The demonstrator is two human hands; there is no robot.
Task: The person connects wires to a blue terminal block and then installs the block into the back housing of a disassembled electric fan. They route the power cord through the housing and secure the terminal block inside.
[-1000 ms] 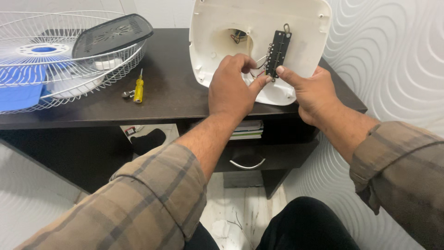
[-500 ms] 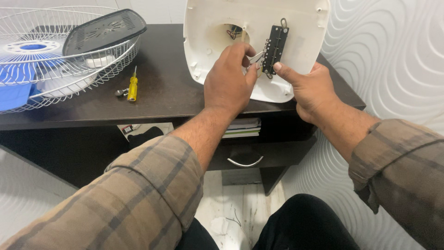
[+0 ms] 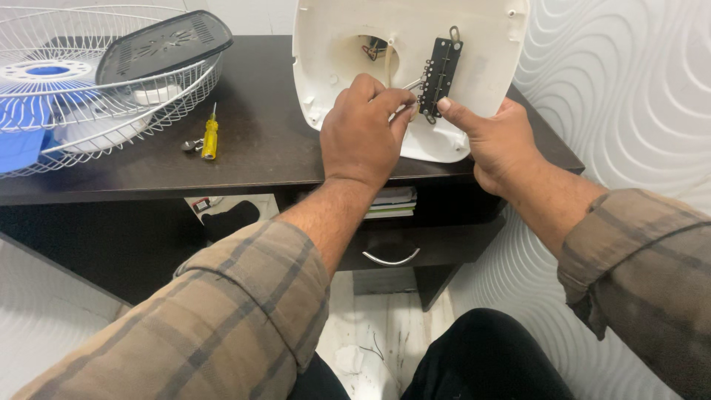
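A white plastic fan housing stands tilted on the dark wooden desk, its hollow inside facing me. A black switch strip with metal contacts sits against the housing's inner face. My left hand is closed around a thin metal tool or wire end that reaches the strip's left edge. My right hand steadies the housing's lower edge, its thumb pressed on the strip's bottom end. Wires show through a round hole in the housing.
A white wire fan guard lies at the desk's left with a blue blade inside and a black vented cover on top. A yellow-handled screwdriver lies beside it. A drawer with a metal handle is below. A wavy white wall stands right.
My left hand has shifted slightly right and closed tighter at the strip's left edge. My right thumb stays on the strip's lower end. The view has tilted a little.
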